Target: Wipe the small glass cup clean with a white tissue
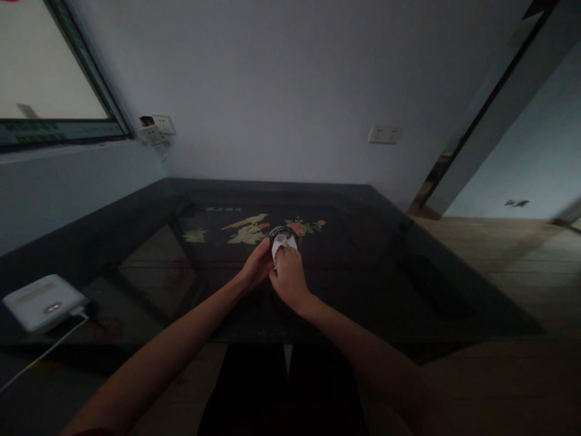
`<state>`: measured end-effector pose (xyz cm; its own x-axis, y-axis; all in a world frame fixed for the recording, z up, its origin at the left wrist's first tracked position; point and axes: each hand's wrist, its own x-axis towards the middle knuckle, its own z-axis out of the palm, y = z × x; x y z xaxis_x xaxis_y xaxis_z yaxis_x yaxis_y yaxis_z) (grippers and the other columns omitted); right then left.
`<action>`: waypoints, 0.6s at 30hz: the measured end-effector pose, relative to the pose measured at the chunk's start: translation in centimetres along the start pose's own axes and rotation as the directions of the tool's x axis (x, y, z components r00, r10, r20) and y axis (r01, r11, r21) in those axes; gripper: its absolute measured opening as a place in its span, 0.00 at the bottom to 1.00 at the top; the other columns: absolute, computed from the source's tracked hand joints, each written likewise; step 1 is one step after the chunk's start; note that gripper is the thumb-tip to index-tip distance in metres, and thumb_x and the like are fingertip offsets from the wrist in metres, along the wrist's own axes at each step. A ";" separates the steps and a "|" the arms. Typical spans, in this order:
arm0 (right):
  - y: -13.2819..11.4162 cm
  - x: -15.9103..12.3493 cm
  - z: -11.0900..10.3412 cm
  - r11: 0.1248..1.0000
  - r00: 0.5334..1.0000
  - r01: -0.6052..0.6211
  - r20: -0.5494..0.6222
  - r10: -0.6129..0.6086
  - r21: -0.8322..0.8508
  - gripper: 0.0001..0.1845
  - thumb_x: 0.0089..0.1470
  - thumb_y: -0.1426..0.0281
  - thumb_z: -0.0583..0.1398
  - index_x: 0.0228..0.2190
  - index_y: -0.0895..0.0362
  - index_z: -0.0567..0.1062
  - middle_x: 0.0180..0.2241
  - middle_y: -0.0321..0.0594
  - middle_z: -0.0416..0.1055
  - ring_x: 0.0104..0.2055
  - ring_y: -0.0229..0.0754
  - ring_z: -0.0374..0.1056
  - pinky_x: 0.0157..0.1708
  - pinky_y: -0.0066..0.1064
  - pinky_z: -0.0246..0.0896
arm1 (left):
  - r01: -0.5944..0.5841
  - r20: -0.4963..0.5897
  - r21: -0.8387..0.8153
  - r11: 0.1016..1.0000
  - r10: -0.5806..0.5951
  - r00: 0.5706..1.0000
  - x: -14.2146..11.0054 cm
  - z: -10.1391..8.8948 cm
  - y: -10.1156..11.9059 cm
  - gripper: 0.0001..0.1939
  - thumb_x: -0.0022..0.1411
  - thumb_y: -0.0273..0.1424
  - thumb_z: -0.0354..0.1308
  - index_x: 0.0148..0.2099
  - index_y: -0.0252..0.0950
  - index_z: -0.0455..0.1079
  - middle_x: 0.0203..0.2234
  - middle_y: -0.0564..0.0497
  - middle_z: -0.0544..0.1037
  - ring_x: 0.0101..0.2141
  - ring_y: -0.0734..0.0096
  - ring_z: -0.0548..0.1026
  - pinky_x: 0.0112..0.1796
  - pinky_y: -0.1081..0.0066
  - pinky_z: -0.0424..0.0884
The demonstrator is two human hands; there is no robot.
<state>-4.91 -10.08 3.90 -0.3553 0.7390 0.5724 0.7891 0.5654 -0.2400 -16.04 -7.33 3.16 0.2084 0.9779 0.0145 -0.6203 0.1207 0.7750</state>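
Observation:
Above the dark glossy table, my right hand grips a crumpled white tissue and presses it into a small round object with a dark, shiny rim. My left hand closes round the left side of that same round object. Only its upper rim shows, since the tissue and my fingers cover the rest, so I cannot tell its exact kind.
The dark tabletop bears a bird-and-flower picture. A white box-shaped device with a white cable lies at the left. A dark flat shape shows at the right. Wall sockets are behind.

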 end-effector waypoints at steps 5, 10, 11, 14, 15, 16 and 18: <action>3.1 0.3 -0.7 0.934 0.950 0.313 0.057 -0.308 -0.172 0.13 0.60 0.74 0.51 0.44 0.63 0.70 0.42 0.52 0.71 0.45 0.48 0.65 0.49 0.42 0.58 | 0.006 -0.030 0.042 0.999 -0.005 1.000 0.6 -0.6 0.3 0.17 0.60 0.36 0.55 0.47 0.32 0.72 0.36 0.46 0.79 0.34 0.68 0.76 0.35 0.72 0.71; 7.1 1.0 -1.9 0.733 0.765 0.642 0.117 -0.633 -0.226 0.11 0.61 0.75 0.51 0.39 0.61 0.73 0.37 0.46 0.73 0.42 0.43 0.68 0.47 0.38 0.60 | 0.059 -0.007 0.163 0.985 -0.059 0.998 0.7 -0.8 0.1 0.16 0.59 0.39 0.57 0.43 0.31 0.73 0.32 0.45 0.79 0.30 0.68 0.76 0.30 0.72 0.73; 7.7 1.2 -2.1 0.680 0.711 0.700 0.129 -0.691 -0.216 0.11 0.61 0.75 0.51 0.38 0.60 0.73 0.36 0.45 0.74 0.41 0.42 0.68 0.48 0.37 0.60 | 0.076 0.004 0.193 0.978 -0.078 0.997 0.7 -0.9 0.0 0.17 0.59 0.40 0.57 0.43 0.31 0.73 0.31 0.45 0.78 0.29 0.68 0.75 0.29 0.72 0.73; 8.8 1.2 -2.4 0.592 0.615 0.787 0.147 -0.774 -0.177 0.12 0.61 0.76 0.51 0.35 0.58 0.74 0.34 0.41 0.74 0.40 0.39 0.68 0.49 0.36 0.59 | 0.132 0.031 0.245 0.961 -0.144 0.989 0.9 -1.4 -0.4 0.21 0.57 0.43 0.58 0.42 0.29 0.73 0.27 0.45 0.77 0.26 0.69 0.74 0.27 0.71 0.73; 8.9 1.1 -2.5 0.597 0.619 0.783 0.140 -0.772 -0.175 0.13 0.62 0.76 0.50 0.34 0.58 0.74 0.33 0.41 0.74 0.40 0.38 0.68 0.48 0.36 0.59 | 0.148 0.037 0.242 0.959 -0.161 0.986 1.0 -1.5 -0.5 0.21 0.58 0.43 0.58 0.43 0.29 0.73 0.27 0.45 0.77 0.25 0.69 0.74 0.26 0.72 0.72; 8.8 0.9 -2.5 0.614 0.636 0.769 0.129 -0.760 -0.179 0.13 0.62 0.75 0.50 0.33 0.58 0.74 0.33 0.41 0.74 0.39 0.38 0.68 0.48 0.36 0.59 | 0.161 0.041 0.232 0.959 -0.175 0.984 1.1 -1.6 -0.6 0.22 0.58 0.44 0.57 0.44 0.29 0.73 0.27 0.45 0.77 0.25 0.69 0.74 0.26 0.72 0.72; 8.4 0.6 -2.4 0.664 0.688 0.722 0.100 -0.718 -0.195 0.12 0.61 0.75 0.51 0.33 0.58 0.74 0.32 0.42 0.74 0.39 0.39 0.68 0.46 0.36 0.59 | 0.179 0.054 0.197 0.964 -0.193 0.980 1.2 -1.5 -0.6 0.22 0.60 0.44 0.54 0.46 0.30 0.72 0.29 0.44 0.78 0.26 0.69 0.75 0.27 0.72 0.72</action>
<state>2.70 -5.78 4.12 -0.8618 0.1392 0.4878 0.3654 0.8373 0.4066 -16.57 -6.00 1.73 0.3649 0.9256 -0.1010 -0.4119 0.2577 0.8740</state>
